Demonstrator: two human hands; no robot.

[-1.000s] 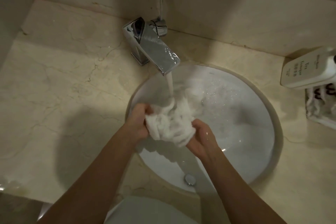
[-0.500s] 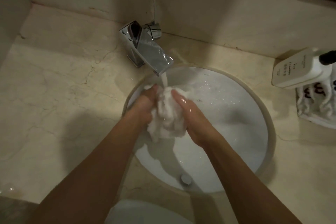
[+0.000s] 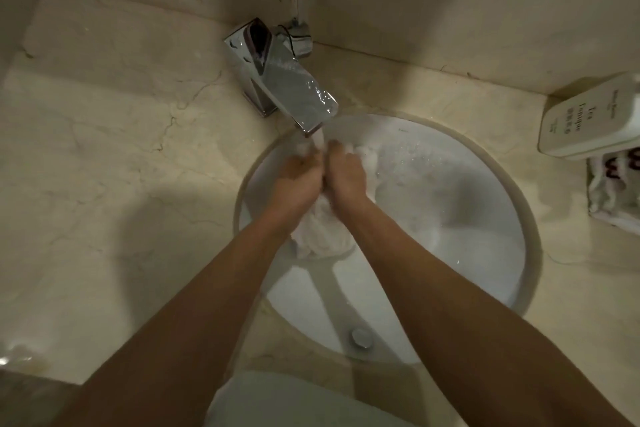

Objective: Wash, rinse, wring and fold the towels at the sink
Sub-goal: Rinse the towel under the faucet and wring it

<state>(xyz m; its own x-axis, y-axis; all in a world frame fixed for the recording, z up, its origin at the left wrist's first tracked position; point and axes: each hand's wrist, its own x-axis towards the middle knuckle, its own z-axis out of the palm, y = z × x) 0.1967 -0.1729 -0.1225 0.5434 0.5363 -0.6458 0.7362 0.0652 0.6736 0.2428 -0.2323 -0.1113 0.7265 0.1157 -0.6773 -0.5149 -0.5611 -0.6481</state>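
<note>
Both hands are working over the sink (image 3: 512, 288), close under the tap (image 3: 287, 83), which is running. The left hand (image 3: 298, 180) and the right hand (image 3: 346, 175) are pressing against each other, knuckles toward me, with their fingers curled down around a bunched white towel (image 3: 322, 236). The stream of water (image 3: 318, 140) is falling right onto the spot where the two hands are meeting, so the top of the bundle is getting soaked directly.

The towel is lying lengthwise from the spout back toward the person: a little of it is peeking out beyond the fingertips near the far rim, and the larger wad is hanging out below the wrists, between the two forearms, above the bowl. Neither hand is nearer to it than the other; they are sharing the same grip side by side on its upper end, with the loose bulk trailing toward the body.

To my eye this is the washing or rinsing stage, with wringing and folding not yet begun. For a wring, one hand would probably need to slide down onto that lower wad so the hands are gripping at opposite ends of the long axis.

On the marble table (image 3: 114, 166), off to the right, a white bottle (image 3: 588, 118) is lying beside a patterned packet (image 3: 613, 194).
</note>
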